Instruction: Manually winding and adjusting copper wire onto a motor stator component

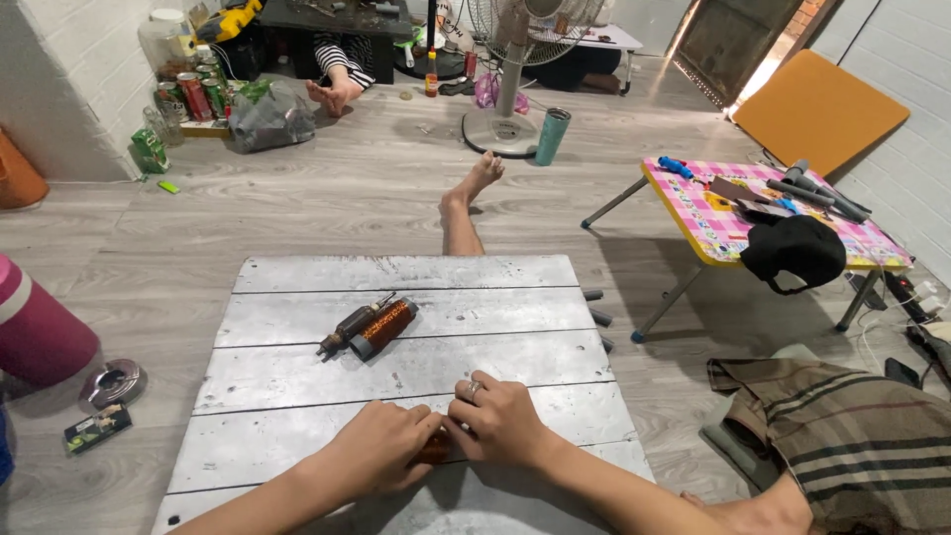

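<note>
Fingertips of both hands pinch one small copper-brown coil [436, 448] between them, low on the grey plank board [297, 436]; left hand [381, 448] curled shut on its near end, right hand [498, 421], ring on one finger, closed over the far end, most likely to steady it from both sides. Coil mostly hidden by knuckles. Up the board, well apart from the hands, two more wound motor parts [369, 327] lie side by side, touching, tilted diagonally. Pink folding table [713, 233] stands off right.
</note>
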